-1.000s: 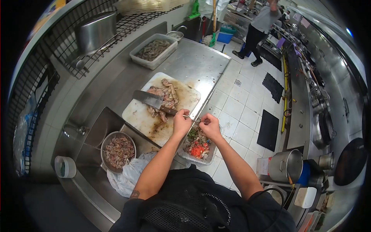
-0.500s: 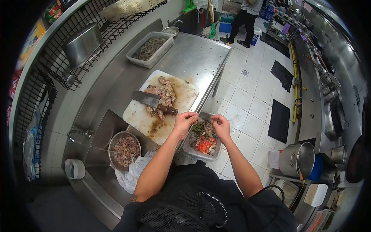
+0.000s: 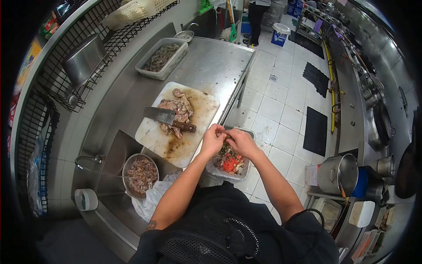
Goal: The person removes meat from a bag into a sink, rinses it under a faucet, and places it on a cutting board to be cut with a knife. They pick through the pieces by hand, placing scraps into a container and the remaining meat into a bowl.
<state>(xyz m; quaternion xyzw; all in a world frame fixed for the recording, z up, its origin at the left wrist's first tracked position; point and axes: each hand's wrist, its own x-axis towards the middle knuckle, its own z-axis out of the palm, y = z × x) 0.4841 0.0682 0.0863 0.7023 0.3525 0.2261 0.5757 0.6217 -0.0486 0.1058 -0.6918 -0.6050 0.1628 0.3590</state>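
My left hand (image 3: 214,140) and my right hand (image 3: 241,143) meet over a plastic-lined bin (image 3: 235,177), fingertips pinched together. Whatever is between the fingers is hidden or too small to name. Inside the bin lie dark scraps and bright red bits (image 3: 231,165), partly covered by my hands. To the left, a white cutting board (image 3: 151,138) rests on the steel counter, stained brown in places. On it are pieces of raw, skin-on meat (image 3: 183,107). Across the meat lies a cleaver (image 3: 161,115), its wooden handle pointing toward my left hand.
In the sink (image 3: 110,152) stands a metal bowl of cut meat (image 3: 141,175) beside a white plastic bag (image 3: 149,202). Water runs from the tap (image 3: 90,159). A plastic tub (image 3: 151,75) sits at the counter's back. Another person (image 3: 256,20) stands beyond, near a lidded bucket (image 3: 280,36).
My right hand has moved left to meet my left hand, closing the gap over the bin. The view has shifted slightly. The other person has moved left, uncovering the bucket.
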